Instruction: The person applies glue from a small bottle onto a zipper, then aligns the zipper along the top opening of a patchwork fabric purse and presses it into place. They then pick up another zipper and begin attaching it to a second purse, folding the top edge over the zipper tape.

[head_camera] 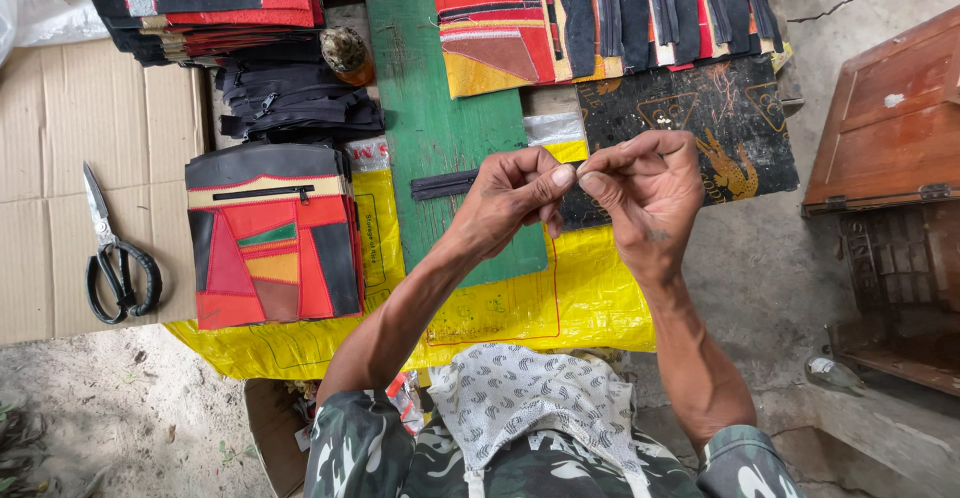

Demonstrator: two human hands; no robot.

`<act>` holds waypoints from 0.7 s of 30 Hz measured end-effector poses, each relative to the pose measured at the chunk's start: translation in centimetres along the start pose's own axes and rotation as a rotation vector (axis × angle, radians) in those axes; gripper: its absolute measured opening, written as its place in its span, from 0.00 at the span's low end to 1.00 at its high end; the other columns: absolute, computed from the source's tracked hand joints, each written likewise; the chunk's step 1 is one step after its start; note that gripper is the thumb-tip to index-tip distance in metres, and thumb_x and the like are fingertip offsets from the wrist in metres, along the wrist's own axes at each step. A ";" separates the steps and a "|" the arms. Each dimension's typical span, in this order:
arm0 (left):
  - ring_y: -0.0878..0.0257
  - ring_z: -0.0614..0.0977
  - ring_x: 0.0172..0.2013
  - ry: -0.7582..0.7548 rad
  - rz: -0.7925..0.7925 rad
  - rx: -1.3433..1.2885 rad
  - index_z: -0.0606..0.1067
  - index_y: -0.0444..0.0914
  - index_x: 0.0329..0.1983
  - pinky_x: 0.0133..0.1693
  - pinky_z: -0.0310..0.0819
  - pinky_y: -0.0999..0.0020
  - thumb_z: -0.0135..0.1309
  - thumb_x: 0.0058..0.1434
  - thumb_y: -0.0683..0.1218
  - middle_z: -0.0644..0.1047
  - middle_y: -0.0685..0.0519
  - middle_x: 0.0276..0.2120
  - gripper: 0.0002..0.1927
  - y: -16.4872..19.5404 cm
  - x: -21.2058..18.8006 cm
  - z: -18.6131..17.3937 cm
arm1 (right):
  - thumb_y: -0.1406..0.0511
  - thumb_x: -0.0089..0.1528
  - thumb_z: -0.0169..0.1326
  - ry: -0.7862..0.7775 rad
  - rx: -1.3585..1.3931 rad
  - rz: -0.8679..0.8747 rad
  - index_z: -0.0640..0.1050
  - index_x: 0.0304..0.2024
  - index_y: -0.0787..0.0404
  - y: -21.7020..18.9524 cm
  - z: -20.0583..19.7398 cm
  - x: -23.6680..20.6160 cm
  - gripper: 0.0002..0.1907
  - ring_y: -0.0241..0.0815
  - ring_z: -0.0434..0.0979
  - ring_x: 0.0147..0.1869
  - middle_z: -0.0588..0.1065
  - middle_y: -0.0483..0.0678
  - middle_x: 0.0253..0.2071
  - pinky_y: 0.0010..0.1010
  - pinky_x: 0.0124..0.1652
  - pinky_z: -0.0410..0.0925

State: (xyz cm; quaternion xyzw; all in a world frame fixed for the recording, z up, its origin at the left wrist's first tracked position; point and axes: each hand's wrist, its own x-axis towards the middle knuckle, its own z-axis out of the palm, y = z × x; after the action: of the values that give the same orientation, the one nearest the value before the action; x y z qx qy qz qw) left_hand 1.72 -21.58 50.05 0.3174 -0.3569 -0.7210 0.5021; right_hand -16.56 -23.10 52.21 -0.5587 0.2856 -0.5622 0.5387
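Observation:
My left hand (pixel 515 196) and my right hand (pixel 648 190) are raised together above a green board (pixel 425 108), fingertips meeting in a pinch. Something very small sits between the fingertips; what it is I cannot tell. A black zipper strip (pixel 445 184) lies on the green board just left of my left hand. A stack of patchwork pouches in red, black and yellow (pixel 272 240) rests on a yellow plastic sack (pixel 560 303) to the left.
Black-handled scissors (pixel 115 263) lie on flattened cardboard (pixel 60 158) at far left. Piles of black zippers (pixel 295 98) and patchwork panels (pixel 500 23) fill the top. A black printed sheet (pixel 700 108) lies beside the board, wooden boxes (pixel 890 118) stand right, and a patterned cloth (pixel 520 393) covers my lap.

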 end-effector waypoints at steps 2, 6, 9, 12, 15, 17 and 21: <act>0.68 0.78 0.21 0.048 0.040 0.165 0.74 0.36 0.32 0.23 0.62 0.75 0.58 0.68 0.50 0.75 0.56 0.21 0.14 0.2 -0.2 0.0 | 0.78 0.67 0.59 0.000 -0.087 -0.013 0.64 0.53 0.64 -0.2 0.2 -0.3 0.20 0.36 0.79 0.47 0.76 0.55 0.45 0.24 0.50 0.74; 0.70 0.78 0.22 0.086 0.067 0.200 0.74 0.36 0.31 0.22 0.64 0.75 0.59 0.67 0.50 0.75 0.58 0.22 0.15 0.2 0.1 0.3 | 0.77 0.69 0.58 -0.009 -0.078 -0.033 0.62 0.55 0.64 -0.5 0.6 -0.3 0.19 0.34 0.77 0.47 0.74 0.53 0.45 0.22 0.50 0.73; 0.70 0.78 0.22 0.087 0.093 0.186 0.74 0.35 0.31 0.23 0.69 0.73 0.60 0.67 0.50 0.75 0.57 0.22 0.15 -0.2 0.4 0.5 | 0.78 0.69 0.58 0.006 -0.112 -0.060 0.62 0.55 0.64 -0.5 0.5 -0.3 0.20 0.34 0.77 0.47 0.74 0.53 0.47 0.21 0.49 0.73; 0.70 0.78 0.23 0.084 0.128 0.188 0.73 0.35 0.31 0.25 0.75 0.71 0.60 0.67 0.49 0.75 0.58 0.23 0.15 -0.9 0.9 0.8 | 0.78 0.68 0.57 0.007 -0.163 -0.100 0.61 0.54 0.64 -0.5 -0.2 -0.3 0.20 0.35 0.77 0.47 0.73 0.53 0.46 0.22 0.49 0.73; 0.71 0.78 0.23 0.100 0.129 0.241 0.72 0.35 0.30 0.25 0.76 0.71 0.60 0.66 0.49 0.74 0.58 0.23 0.16 -1.8 1.3 1.4 | 0.79 0.70 0.54 -0.065 -0.167 -0.095 0.60 0.54 0.63 -0.5 -1.4 -0.6 0.18 0.34 0.74 0.48 0.70 0.53 0.47 0.22 0.50 0.70; 0.71 0.78 0.23 0.114 0.118 0.299 0.71 0.35 0.30 0.25 0.76 0.72 0.60 0.67 0.50 0.74 0.58 0.23 0.16 -2.1 1.5 1.7 | 0.79 0.72 0.50 -0.128 -0.158 -0.077 0.57 0.53 0.61 -0.3 -2.0 -0.7 0.17 0.33 0.70 0.48 0.69 0.52 0.45 0.21 0.51 0.67; 0.71 0.78 0.23 0.038 0.099 0.281 0.73 0.35 0.31 0.25 0.76 0.72 0.61 0.65 0.50 0.75 0.58 0.23 0.15 -2.5 1.5 3.1 | 0.77 0.71 0.48 -0.209 -0.075 0.006 0.56 0.49 0.59 -0.6 -4.2 -1.3 0.16 0.32 0.64 0.46 0.66 0.50 0.46 0.21 0.50 0.64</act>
State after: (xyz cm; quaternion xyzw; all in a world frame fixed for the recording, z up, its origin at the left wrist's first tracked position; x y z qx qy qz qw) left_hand -2.53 -21.84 49.54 0.3800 -0.4600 -0.6323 0.4942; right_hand -20.97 -22.91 51.48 -0.6331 0.2504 -0.4884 0.5459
